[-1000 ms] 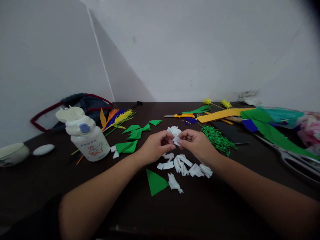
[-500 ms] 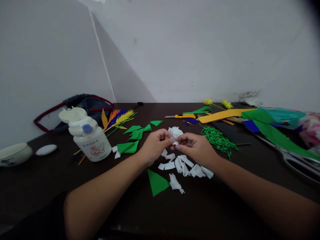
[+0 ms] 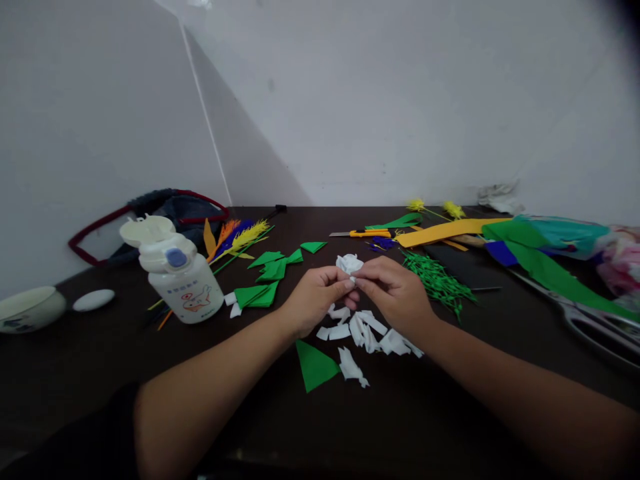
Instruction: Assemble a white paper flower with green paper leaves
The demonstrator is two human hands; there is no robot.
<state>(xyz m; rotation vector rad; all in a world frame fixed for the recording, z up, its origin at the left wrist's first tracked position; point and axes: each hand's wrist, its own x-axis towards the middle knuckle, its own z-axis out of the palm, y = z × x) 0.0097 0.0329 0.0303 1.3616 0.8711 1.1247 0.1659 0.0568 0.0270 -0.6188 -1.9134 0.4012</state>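
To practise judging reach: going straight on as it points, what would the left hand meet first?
Most likely the right hand, whose fingertips meet the left hand's at a small white paper piece.

White paper scraps [image 3: 367, 333] and green triangles [image 3: 314, 363] on a dark brown table [image 3: 380, 427]. White bottle [image 3: 180, 280] with a blue button and an orange fish drawing. Yellow strip [image 3: 445, 231], yellow-and-orange knife [image 3: 369, 233].

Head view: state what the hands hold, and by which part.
Left hand and right hand pinch one small white paper piece between fingertips, each at its own end; most of it is hidden.
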